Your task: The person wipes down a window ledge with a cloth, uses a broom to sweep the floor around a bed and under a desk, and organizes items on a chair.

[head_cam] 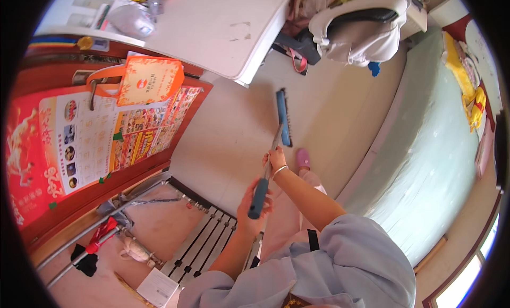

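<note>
A long-handled floor brush with a blue head and dark bristles rests on the pale floor ahead of me. Its metal pole runs back towards my body and ends in a dark blue-green grip. Around the end grip is my left hand, its fingers partly wrapped about it. Farther up the pole, nearer the head, my right hand is closed on the metal, with a light bangle at the wrist. One pink shoe shows just beyond my right hand.
A white table stands at the upper left, above a red door with posters and an orange bag. A white chair is at the top right. Along the right lies a bed with a pale green cover. A radiator is at the lower left.
</note>
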